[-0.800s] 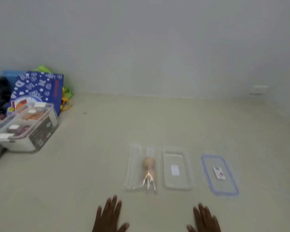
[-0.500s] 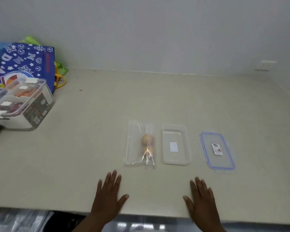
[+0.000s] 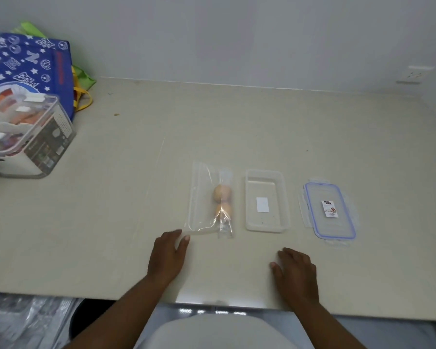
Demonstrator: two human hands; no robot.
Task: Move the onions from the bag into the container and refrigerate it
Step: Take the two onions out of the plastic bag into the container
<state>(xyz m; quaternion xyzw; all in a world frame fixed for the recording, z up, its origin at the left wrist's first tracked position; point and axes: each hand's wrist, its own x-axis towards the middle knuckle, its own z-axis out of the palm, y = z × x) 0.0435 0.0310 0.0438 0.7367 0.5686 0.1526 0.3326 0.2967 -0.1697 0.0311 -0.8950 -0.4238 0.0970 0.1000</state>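
Observation:
A clear plastic bag (image 3: pixel 203 197) lies flat on the beige counter (image 3: pixel 126 187) with two small onions (image 3: pixel 222 200) inside it. Right of the bag sits an open, empty clear container (image 3: pixel 266 201). Its blue-rimmed lid (image 3: pixel 329 210) lies further right. My left hand (image 3: pixel 168 256) rests on the counter, its fingertips touching the bag's near-left corner and holding nothing. My right hand (image 3: pixel 295 274) lies palm down below the container, fingers loosely curled and empty.
A lidded clear storage box (image 3: pixel 28 137) with food inside stands at the left edge. Behind it stands a blue patterned shopping bag (image 3: pixel 28 66). A wall socket (image 3: pixel 417 74) is at the back right. The counter's front edge runs just under my wrists.
The camera has tilted down. My left hand has slid forward to the bag's near corner. My right hand has moved slightly forward and curled its fingers.

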